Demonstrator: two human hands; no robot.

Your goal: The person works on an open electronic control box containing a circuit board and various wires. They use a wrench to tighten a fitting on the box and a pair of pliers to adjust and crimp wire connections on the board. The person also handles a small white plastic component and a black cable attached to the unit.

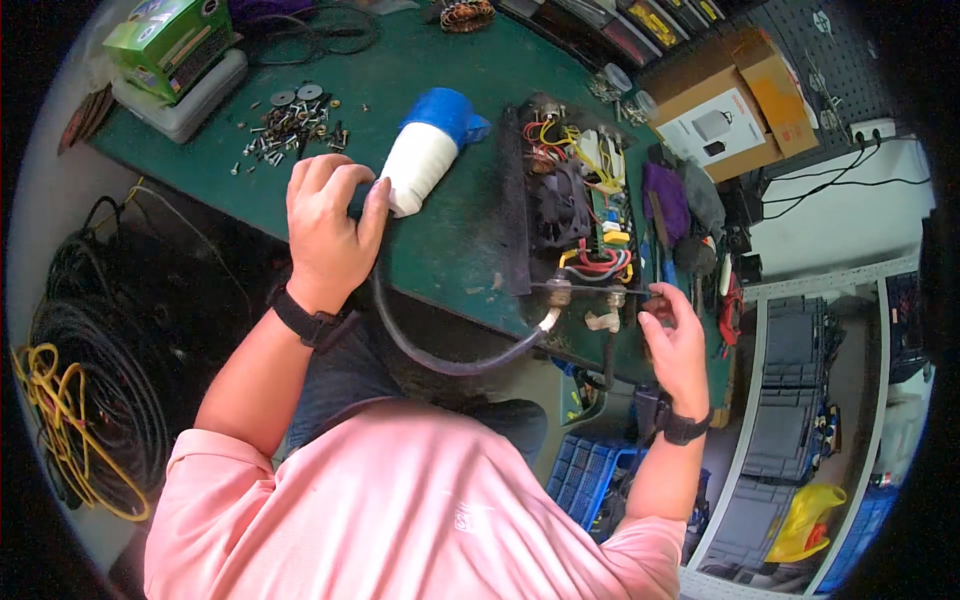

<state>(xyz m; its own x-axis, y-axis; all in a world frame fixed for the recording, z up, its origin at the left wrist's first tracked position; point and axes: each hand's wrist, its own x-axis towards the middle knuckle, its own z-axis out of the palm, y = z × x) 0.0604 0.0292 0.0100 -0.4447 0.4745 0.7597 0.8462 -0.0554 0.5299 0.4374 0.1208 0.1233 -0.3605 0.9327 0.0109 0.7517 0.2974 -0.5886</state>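
Though half-curled, left fingers at white plug.

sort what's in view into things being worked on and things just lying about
In the work, it seems:
opened electronics unit, near the right hand
blue-and-white plug, by the left hand
black cable

Lying about, probably:
green box
cardboard box
coiled cables
loose screws (possibly the unit's)
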